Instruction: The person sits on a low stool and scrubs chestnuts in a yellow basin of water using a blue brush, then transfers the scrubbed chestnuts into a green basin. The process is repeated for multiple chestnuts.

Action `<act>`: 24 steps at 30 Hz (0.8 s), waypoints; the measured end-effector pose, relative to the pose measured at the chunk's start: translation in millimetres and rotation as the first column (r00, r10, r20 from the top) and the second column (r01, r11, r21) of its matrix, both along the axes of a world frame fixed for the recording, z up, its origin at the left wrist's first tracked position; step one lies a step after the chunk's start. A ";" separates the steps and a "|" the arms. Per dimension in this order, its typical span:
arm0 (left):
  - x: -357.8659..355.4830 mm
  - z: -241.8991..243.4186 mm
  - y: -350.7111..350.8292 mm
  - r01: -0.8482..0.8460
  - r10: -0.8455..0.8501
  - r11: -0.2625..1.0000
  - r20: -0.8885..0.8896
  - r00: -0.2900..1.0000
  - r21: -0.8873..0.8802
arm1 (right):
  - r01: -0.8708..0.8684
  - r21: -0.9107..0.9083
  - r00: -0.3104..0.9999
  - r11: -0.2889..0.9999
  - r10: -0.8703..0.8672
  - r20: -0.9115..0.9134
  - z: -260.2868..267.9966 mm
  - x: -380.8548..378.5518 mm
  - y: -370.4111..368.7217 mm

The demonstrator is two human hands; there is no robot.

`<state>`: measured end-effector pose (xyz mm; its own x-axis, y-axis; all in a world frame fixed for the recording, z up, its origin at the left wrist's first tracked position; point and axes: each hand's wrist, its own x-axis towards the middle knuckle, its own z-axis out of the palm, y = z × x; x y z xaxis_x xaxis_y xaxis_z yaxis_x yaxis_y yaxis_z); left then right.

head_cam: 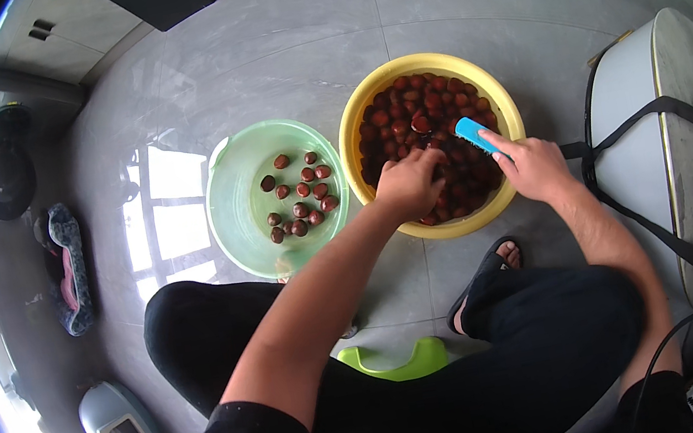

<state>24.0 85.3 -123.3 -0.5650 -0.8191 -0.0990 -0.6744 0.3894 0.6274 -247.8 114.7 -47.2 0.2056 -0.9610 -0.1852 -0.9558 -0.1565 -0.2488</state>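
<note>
My right hand [531, 164] grips a blue plastic brush [478, 136], bristles facing down, over the right side of a yellow plastic basin [507, 104]. Many brown chestnuts [399, 128] lie in water in that basin. My left hand [411, 183] reaches over the basin's near left part, its fingertips among the chestnuts; whether it holds one I cannot tell. To the left, a translucent green basin [233, 202] holds several loose chestnuts [302, 189] on its bottom.
Grey floor tiles [291, 59] surround the basins. A light-green plastic stool [395, 364] shows between my legs. On the right stands a white container with a black strap [623, 91]. Far left are a grey pet bed [71, 265] and a covered litter box [120, 423].
</note>
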 end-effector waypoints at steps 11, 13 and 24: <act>93.7 14.0 -56.3 -0.397 0.395 0.918 0.128 0.910 -0.009 | 0.013 0.202 0.996 0.979 0.006 -0.094 51.6 8.0 -24.9; 146.5 1.9 -57.3 -0.493 0.494 0.867 0.261 0.829 -0.075 | -0.086 0.168 0.977 0.982 0.116 -0.179 38.3 15.7 -15.8; 100.4 -22.0 -43.5 -0.550 0.574 0.805 0.054 0.817 -0.223 | -0.050 0.280 0.987 0.959 0.091 -0.133 18.3 26.5 -10.0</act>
